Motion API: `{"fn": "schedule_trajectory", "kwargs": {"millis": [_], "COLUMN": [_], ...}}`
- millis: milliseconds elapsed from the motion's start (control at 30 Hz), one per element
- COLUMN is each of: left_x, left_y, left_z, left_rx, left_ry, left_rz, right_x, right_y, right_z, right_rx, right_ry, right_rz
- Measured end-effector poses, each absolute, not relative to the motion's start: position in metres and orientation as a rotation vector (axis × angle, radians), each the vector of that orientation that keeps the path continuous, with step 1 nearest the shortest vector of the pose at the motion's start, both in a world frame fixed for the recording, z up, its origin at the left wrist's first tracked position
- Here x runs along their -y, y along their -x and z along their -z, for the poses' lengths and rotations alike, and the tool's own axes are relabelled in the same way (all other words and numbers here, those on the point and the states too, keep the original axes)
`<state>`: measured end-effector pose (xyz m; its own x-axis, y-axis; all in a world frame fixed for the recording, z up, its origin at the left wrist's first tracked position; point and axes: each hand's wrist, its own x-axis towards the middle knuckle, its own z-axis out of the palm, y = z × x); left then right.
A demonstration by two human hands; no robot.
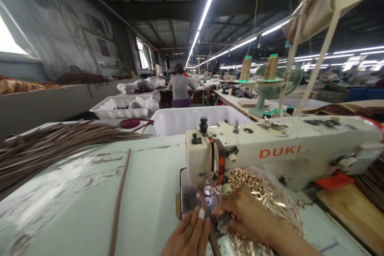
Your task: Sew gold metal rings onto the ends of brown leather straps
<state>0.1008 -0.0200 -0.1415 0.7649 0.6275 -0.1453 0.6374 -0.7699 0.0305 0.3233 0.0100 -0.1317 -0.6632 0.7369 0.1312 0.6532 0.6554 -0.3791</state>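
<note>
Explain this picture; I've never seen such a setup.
One head-worn camera looks forward and down at the work. The cream metal sewing machine has orange DUKI lettering. The person's left hand rests its fingers beside a narrow brown strip leading in beneath the machine; the right hand is close by, its exact hold hidden. Gold-coloured metal chain lies near it. A separate thin brown strip lies on the pale green tabletop, with long brown strips piled farther left.

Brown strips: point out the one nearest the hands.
The strip running between the left hand and right hand, by the sewing machine. Another strip lies alone to their left; the bundle lies farther left.
</note>
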Motion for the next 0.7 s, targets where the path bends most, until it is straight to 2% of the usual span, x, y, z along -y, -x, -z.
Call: {"fn": "schedule_trajectory", "kwargs": {"millis": [100, 200, 700], "left_x": [0.022, 0.025, 0.035], "left_y": [-0.107, -0.109, -0.109], "left_z": [0.135, 0.131, 0.114], "left_rx": [-0.939, -0.896, -1.026], "left_ry": [-3.046, -3.141, -2.810], "left_rz": [0.411, 0.451, 0.325], "right_x": [-0.011, -0.010, -0.011], "right_y": [-0.324, -0.324, -0.324], "right_z": [0.132, 0.131, 0.127], "right_rx": [2.615, 2.636, 2.661], "right_ry": [1.100, 1.076, 1.043], "right_rz": [-0.399, -0.362, -0.316]}}
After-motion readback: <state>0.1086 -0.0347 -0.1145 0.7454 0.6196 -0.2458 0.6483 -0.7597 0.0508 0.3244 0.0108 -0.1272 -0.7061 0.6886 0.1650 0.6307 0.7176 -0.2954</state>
